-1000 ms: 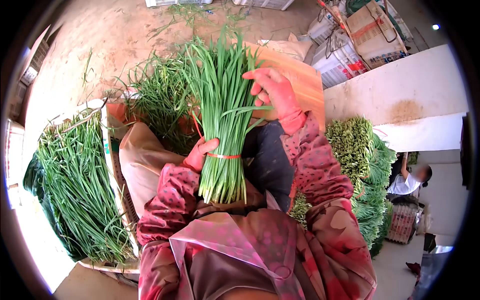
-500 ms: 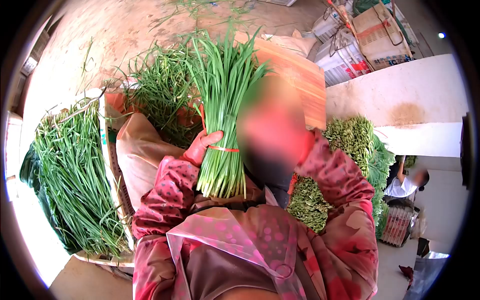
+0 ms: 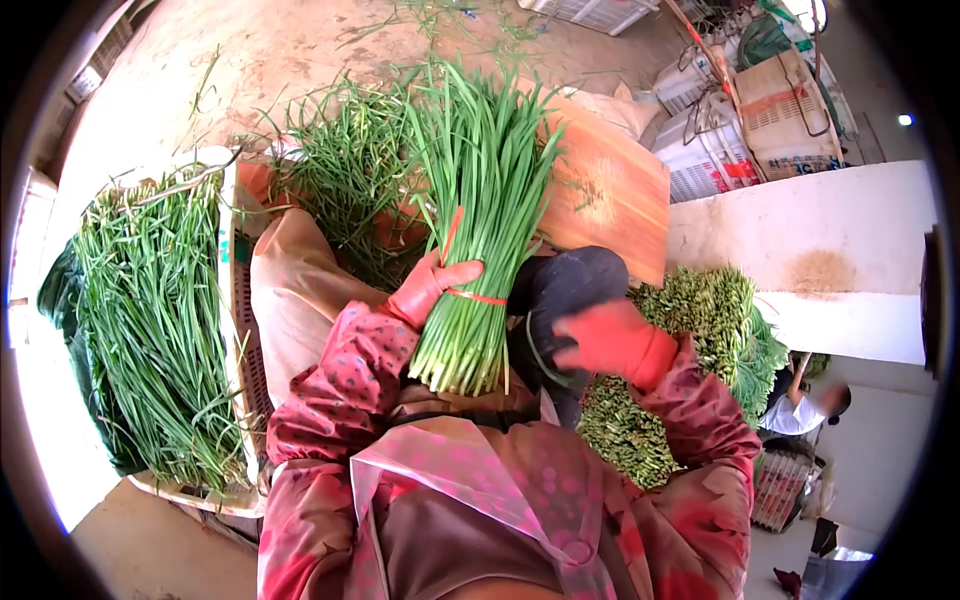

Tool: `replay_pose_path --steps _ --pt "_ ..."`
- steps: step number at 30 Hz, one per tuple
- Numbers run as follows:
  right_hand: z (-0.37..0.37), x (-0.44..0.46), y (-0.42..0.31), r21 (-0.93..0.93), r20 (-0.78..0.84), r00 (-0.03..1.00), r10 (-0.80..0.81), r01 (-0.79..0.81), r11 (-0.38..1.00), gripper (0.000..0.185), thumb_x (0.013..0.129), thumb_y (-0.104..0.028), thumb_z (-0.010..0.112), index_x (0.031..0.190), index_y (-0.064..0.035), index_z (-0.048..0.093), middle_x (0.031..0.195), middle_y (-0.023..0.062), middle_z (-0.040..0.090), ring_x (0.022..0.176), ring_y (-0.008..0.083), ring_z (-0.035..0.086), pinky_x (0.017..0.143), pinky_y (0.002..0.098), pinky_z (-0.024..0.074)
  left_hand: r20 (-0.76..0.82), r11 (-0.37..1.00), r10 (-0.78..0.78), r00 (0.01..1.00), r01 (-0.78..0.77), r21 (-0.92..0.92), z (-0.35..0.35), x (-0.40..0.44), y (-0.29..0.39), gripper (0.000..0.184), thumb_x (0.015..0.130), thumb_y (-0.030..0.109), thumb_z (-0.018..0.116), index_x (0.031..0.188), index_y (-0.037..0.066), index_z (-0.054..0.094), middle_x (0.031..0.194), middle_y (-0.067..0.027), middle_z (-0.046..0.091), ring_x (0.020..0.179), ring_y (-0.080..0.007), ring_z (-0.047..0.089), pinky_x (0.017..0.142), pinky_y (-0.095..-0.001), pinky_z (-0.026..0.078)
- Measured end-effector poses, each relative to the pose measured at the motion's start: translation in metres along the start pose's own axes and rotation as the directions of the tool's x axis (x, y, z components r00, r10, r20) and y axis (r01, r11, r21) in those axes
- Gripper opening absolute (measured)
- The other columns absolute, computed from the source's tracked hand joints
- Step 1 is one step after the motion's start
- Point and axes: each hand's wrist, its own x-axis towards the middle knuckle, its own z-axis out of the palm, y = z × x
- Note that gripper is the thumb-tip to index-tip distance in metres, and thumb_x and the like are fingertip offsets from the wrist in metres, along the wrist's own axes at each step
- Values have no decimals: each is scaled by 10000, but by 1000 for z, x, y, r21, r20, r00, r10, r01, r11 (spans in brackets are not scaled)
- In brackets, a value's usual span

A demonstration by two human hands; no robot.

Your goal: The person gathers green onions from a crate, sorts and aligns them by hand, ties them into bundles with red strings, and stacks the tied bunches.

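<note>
My left hand (image 3: 430, 287), in a red-orange glove, is closed around a bunch of green garlic chives (image 3: 490, 180). The bunch stands leaves up above my lap, its pale cut stems toward me. A thin red band (image 3: 478, 297) circles the lower stems, and a red strip (image 3: 453, 235) sticks up beside the thumb. My right hand (image 3: 615, 343), gloved alike, hangs apart from the bunch, to its right over my dark-clad knee. Motion blurs it, but its fingers look stretched out with nothing visible in them.
A crate (image 3: 240, 330) packed with chives stands left. Loose chives (image 3: 345, 180) lie ahead, beside a wooden board (image 3: 610, 190). Stacked bundles (image 3: 700, 320) sit right, near a white ledge (image 3: 810, 250). Plastic crates (image 3: 790, 110) fill the far right corner. Another person (image 3: 800, 408) is at the right.
My right hand has drawn away from beside the bunch, down and toward me. My left hand keeps its hold on the chives. The whole view has shifted slightly.
</note>
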Motion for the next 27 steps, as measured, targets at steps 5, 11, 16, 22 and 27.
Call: replay_pose_path --steps 5,11,16,22,27 --pt "-79 64 -11 465 -735 537 413 -43 884 281 807 -327 628 966 -98 663 778 128 651 736 302 648 650 413 506 -33 996 64 997 -62 56 34 -12 13 749 799 138 747 1433 79 354 1265 -68 557 1084 -185 562 924 -360 477" --pt "-60 188 89 198 -646 665 375 -329 923 193 838 -269 579 908 -106 655 810 134 658 743 321 642 688 436 500 24 989 42 999 -45 144 32 -1 -4 659 808 107 736 1364 34 391 1250 -71 560 1063 -172 567 892 -356 501" --pt "-113 121 113 801 -443 469 764 -176 572 248 858 -282 522 984 -108 646 905 130 675 821 317 647 727 429 497 -3 986 32 999 -31 163 38 -2 -1 590 806 97 733 1307 10 434 1195 -73 577 1032 -180 580 871 -357 516" --pt "-56 120 -9 113 -303 896 -325 373 921 263 828 -313 590 1014 -135 641 814 112 598 811 275 606 734 384 489 -45 904 115 992 -86 418 15 20 -27 514 817 62 709 1276 19 482 1130 -75 616 992 -175 608 831 -351 524" --pt "-58 163 112 83 -530 737 420 -448 890 392 838 -478 556 833 -106 680 711 132 630 671 303 615 613 421 481 -80 968 49 996 -27 248 33 2 -6 538 804 107 718 1266 -17 473 1071 -151 634 895 -231 650 816 -372 535"
